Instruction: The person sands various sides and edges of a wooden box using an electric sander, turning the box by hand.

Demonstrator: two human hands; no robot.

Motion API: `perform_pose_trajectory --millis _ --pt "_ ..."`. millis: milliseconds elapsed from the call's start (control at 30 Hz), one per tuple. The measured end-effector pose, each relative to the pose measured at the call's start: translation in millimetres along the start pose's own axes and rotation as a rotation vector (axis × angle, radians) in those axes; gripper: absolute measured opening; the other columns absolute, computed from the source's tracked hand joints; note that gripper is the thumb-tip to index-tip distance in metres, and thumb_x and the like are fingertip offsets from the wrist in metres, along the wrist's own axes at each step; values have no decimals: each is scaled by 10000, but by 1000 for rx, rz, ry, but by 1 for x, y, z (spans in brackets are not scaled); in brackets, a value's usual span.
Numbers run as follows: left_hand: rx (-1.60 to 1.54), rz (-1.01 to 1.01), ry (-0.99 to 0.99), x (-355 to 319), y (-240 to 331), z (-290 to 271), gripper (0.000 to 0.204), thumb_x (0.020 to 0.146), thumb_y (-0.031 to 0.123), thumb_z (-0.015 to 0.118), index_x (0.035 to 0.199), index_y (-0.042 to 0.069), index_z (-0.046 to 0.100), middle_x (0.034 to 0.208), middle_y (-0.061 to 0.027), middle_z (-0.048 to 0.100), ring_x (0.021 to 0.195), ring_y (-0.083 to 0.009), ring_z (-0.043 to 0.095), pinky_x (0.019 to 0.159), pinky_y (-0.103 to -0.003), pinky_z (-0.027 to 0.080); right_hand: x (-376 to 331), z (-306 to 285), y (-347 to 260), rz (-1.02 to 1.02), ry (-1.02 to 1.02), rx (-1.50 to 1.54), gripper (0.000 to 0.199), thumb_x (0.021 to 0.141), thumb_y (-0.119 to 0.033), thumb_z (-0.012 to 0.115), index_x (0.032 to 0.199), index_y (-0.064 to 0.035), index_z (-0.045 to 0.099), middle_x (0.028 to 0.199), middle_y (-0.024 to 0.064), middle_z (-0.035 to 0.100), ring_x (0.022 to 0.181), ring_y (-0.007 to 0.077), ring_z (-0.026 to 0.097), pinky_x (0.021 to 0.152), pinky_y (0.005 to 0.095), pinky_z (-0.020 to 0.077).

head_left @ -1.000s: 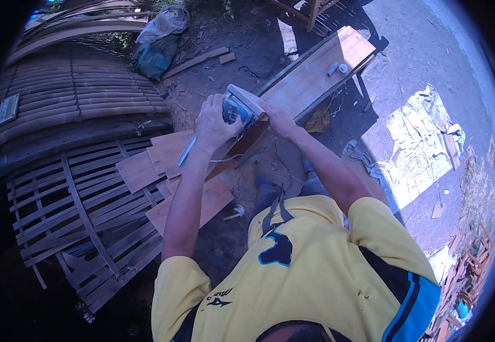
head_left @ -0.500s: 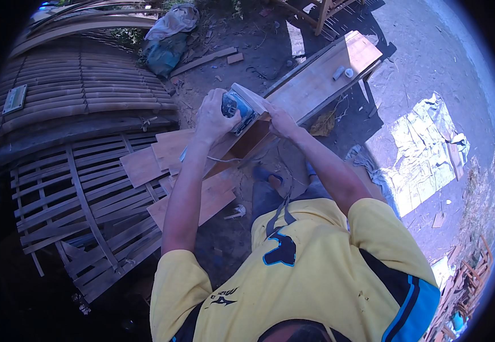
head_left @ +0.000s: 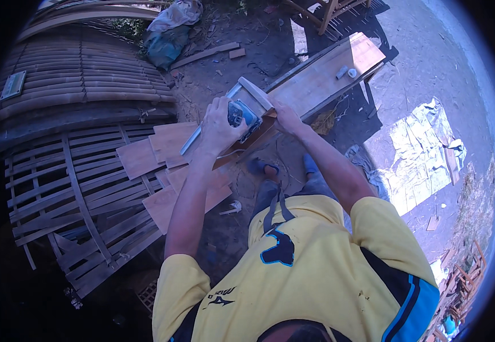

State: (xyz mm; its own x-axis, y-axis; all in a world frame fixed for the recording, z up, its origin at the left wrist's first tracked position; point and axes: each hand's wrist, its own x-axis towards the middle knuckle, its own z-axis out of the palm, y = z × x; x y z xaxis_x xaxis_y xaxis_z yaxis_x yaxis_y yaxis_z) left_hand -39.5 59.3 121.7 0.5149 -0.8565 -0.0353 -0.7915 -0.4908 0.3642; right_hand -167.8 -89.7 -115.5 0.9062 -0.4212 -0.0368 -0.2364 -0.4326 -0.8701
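i see my left hand (head_left: 218,126) has kept its fingers clamped on the blue power tool (head_left: 242,117) at frame centre, barely shifted, while my right hand (head_left: 286,118) steadies the wooden piece (head_left: 254,96), so work continues.

The person wears a bright yellow short-sleeved shirt (head_left: 310,268) with a dark blue emblem edged in light blue on its chest. Below the emblem, toward the left sleeve, sits a small dark printed mark. Right of the emblem, a black panel runs down the shirt's side, bordered by a bright blue block at the right sleeve's lower part. Both forearms are bare beyond the short sleeves. Above the emblem show grey trousers (head_left: 293,191) and blue footwear (head_left: 257,166).
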Motion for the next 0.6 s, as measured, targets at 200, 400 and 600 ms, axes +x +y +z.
perform_pose_trajectory --millis 200,400,600 --pt "9 5 22 6 17 7 571 816 276 837 1264 34 579 1183 -196 630 1171 -410 625 991 -521 530 1 -3 3 -42 -31 -2 965 756 32 685 1655 -100 359 1469 276 607 1275 492 631 1082 530 542" --pt "12 -5 26 -15 0 3 551 814 261 835 1247 33 584 1189 -189 631 1157 -403 631 993 -517 528 -7 -2 15 -71 -38 -51 1008 752 35 694 1676 -103 314 1460 300 601 1272 500 628 1085 537 535" --pt "1 -106 86 -49 -32 0 522 812 250 834 1222 32 597 1169 -193 642 1112 -415 648 990 -514 532 -4 -5 -4 10 -65 -24 942 791 45 615 1676 -111 332 1448 286 620 1307 503 599 1104 532 515"
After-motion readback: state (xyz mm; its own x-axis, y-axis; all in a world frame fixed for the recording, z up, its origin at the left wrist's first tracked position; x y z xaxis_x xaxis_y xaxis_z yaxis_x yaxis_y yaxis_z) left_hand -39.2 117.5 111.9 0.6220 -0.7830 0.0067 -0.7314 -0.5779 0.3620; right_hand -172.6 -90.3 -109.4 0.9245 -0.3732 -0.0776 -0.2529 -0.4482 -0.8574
